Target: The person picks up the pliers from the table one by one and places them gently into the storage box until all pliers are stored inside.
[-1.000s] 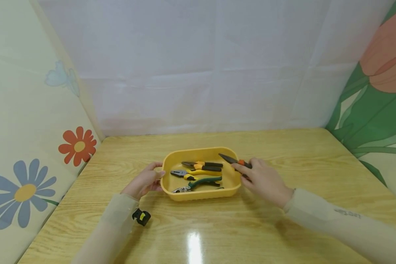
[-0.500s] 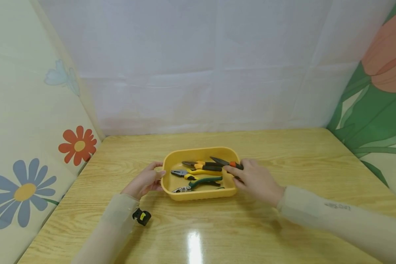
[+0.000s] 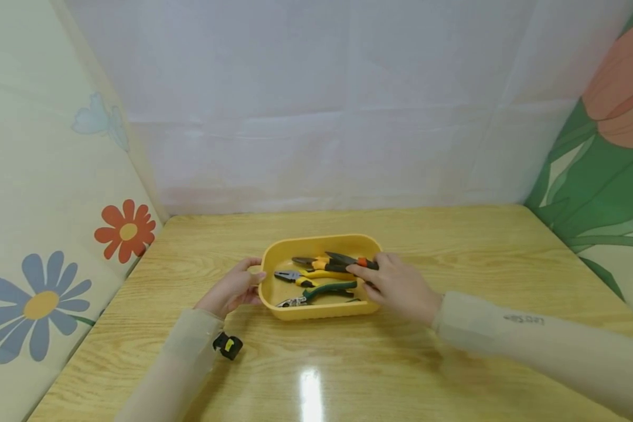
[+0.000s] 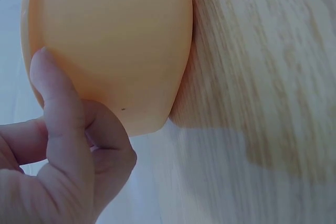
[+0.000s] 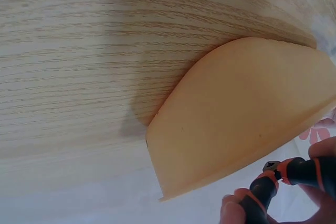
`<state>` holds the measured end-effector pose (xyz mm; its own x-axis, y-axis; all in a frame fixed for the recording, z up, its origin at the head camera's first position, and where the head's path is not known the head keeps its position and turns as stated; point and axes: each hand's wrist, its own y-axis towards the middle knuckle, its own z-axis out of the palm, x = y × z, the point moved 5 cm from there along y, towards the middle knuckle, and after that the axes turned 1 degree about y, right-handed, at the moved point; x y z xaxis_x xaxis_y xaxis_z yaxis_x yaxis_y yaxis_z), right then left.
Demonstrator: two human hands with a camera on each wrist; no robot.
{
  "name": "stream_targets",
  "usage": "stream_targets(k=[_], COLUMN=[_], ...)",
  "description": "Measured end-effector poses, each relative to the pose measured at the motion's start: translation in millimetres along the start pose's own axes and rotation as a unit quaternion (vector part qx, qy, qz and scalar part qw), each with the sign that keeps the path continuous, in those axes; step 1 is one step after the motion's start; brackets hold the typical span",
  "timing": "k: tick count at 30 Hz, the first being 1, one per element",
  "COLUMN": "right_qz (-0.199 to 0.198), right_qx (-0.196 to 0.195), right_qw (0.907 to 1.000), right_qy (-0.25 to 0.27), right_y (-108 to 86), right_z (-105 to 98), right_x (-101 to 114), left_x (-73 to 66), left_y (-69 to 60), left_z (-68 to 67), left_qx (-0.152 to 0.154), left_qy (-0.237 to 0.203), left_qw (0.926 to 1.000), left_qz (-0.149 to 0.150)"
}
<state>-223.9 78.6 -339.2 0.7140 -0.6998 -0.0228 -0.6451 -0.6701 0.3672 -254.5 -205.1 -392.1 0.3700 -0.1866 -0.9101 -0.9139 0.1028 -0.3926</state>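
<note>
A yellow plastic basket (image 3: 324, 313) sits on the table. My left hand (image 3: 233, 290) grips its left end, with the thumb (image 4: 60, 95) on the rim. Over the right end, my right hand (image 3: 403, 287) holds long-nose pliers (image 3: 344, 258) by their black and orange handles, the dark tip pointing left into the basket. In the right wrist view the two handles (image 5: 302, 171) are spread between the fingers. Inside lie yellow-and-black pliers (image 3: 308, 262), combination pliers with yellow handles (image 3: 289, 275) and green-handled pliers (image 3: 324, 289). Whether the held pliers touch those beneath, I cannot tell.
A wooden table (image 3: 274, 375) extends around the basket. A black device with a yellow mark (image 3: 228, 346) shows at the left wrist. A pale cloth (image 3: 316, 117) hangs behind, with flower-printed panels on both sides.
My right hand has moved left and slightly down, bringing the long-nose pliers farther into the basket, over the yellow-and-black pliers. The left hand and basket have stayed nearly still.
</note>
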Motion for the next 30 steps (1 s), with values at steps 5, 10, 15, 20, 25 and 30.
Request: stream_targets(k=[5, 10, 15, 20, 25, 30], right_qz=[-0.005, -0.017, -0.023, -0.033, -0.037, -0.036], right_qx=[0.003, -0.002, 0.005, 0.01, 0.03, 0.046], right_qw=[1.0, 0.9998, 0.9997, 0.9994, 0.9988, 0.9983], right_qy=[0.0, 0.002, 0.01, 0.007, -0.003, -0.002], right_y=[2.0, 5.0, 9.7, 15.0, 19.8, 23.4], right_z=[2.0, 2.3, 3.2, 4.2, 9.3, 14.3], right_x=[0.7, 2.5, 5.7, 9.1, 10.8, 10.5], left_x=[-0.3, -0.2, -0.2, 0.1, 0.3, 1.0], left_y=[0.2, -0.8, -1.0, 0.4, 1.0, 1.4], left_z=[-0.2, 0.0, -0.2, -0.6, -0.7, -1.2], left_qx=[0.001, 0.005, 0.003, 0.002, 0.002, -0.004], left_qy=[0.001, 0.0, -0.001, -0.001, -0.002, -0.003], left_qw=[1.0, 1.0, 1.0, 1.0, 1.0, 1.0], left_qz=[0.002, 0.005, 0.004, 0.004, 0.002, -0.002])
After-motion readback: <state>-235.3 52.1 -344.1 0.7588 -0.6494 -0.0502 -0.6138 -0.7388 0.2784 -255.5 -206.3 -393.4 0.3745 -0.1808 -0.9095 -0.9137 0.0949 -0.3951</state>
